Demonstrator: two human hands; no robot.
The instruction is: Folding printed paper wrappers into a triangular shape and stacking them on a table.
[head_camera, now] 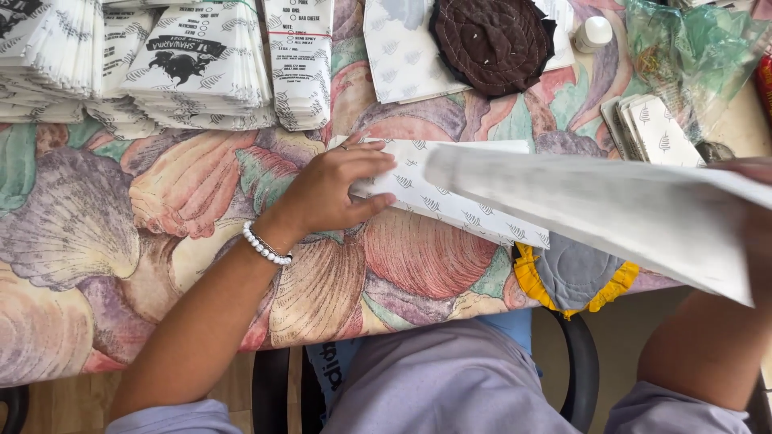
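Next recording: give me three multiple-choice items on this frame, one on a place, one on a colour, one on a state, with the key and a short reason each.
1. Where does the left hand rest?
A. On the flat white patterned paper sheet on the table
B. On the stacks of printed white paper bags
C. On the chair

2. What colour is the frilled edge of the grey quilted pad at the table's near edge?
A. Red
B. Yellow
C. Blue

3. How is the large white paper sheet at the right hand held?
A. Crumpled into a ball
B. Lying flat under a stack
C. Lifted off the table, blurred

Key: 1 A, the palm and fingers press the flat sheet; 2 B, a yellow frill rings the pad; 3 C, it hangs above the tabletop.
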